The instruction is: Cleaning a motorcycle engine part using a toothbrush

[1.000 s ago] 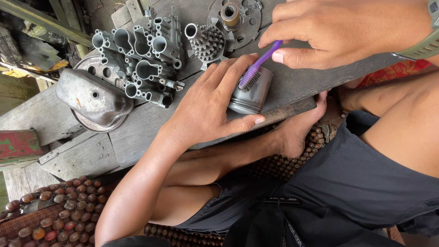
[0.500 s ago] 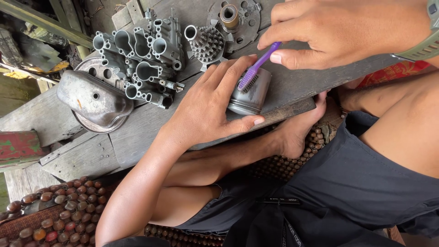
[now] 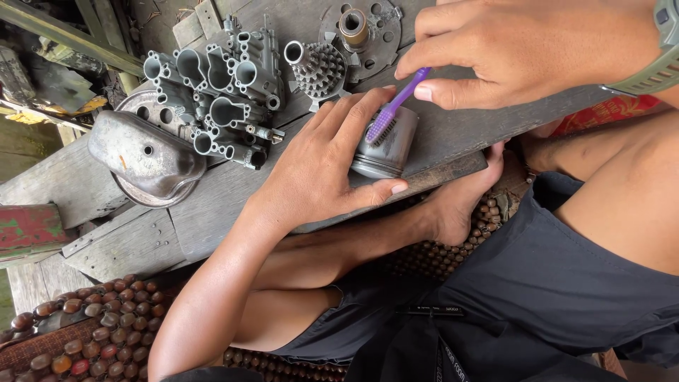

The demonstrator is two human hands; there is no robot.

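Head camera looked down on my right hand (image 3: pixel 530 49), whose thumb and fingers were pinched together around the handle of a purple plastic toothbrush (image 3: pixel 396 106). Its bristled head lay against the side of a dull grey metal piston (image 3: pixel 385 145) lying on its side. My left hand (image 3: pixel 329 170) was spread over that piston, fingers draped across its top and thumb stretched out along the plank's edge below it, pressing it down rather than closing round it.

The piston rested near the front edge of a weathered grey wooden plank (image 3: pixel 212 205) that served as a bench, its surface scuffed and stained dark. Just beyond my left hand's fingertips stood a small finned grey metal part with a round tube end (image 3: pixel 315 67), and behind it a flat round metal disc with holes and a brownish hub (image 3: pixel 361 28). To the left sat a grey cast-metal engine block with several round ports (image 3: pixel 219 85), touching a dented, rounded metal cover (image 3: pixel 141 155) that lay over a round plate.

Below the plank, my bare foot (image 3: pixel 460 205) rested on a mat of brown wooden beads (image 3: pixel 85 332), and dark shorts (image 3: pixel 552 297) covered my lap. Rough boards and scrap wood filled the far left.
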